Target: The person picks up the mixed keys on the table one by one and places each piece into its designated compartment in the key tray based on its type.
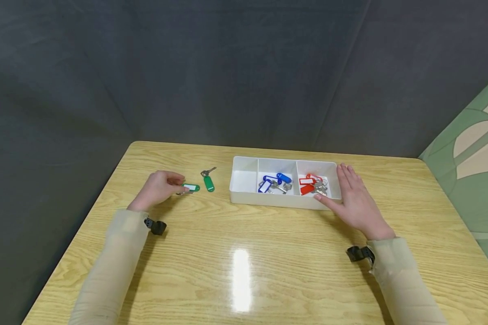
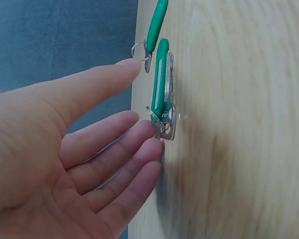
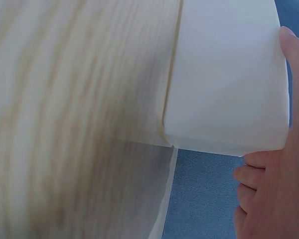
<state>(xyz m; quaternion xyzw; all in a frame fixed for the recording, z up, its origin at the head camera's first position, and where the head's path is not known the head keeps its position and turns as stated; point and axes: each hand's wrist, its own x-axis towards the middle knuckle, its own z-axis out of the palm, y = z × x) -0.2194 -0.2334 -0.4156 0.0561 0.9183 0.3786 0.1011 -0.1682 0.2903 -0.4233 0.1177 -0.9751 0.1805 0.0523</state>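
My left hand (image 1: 160, 187) reaches down to a key with a green tag (image 1: 192, 187) on the table. In the left wrist view, the thumb stands apart from the fingers (image 2: 150, 130), whose tips are right at the key's ring. A second key with a green tag (image 1: 208, 183) lies just to the right. My right hand (image 1: 355, 201) rests against the right end of a white box (image 1: 268, 200) with three compartments. Its thumb (image 3: 295, 50) lies at the front rim, and the other fingers extend along the end wall.
The box's left compartment (image 1: 244, 180) shows a bare floor. Keys with blue tags (image 1: 265, 186) lie in the middle one, keys with red tags (image 1: 307, 189) in the right one. A dark cloth (image 1: 227, 81) hangs behind the table's back edge.
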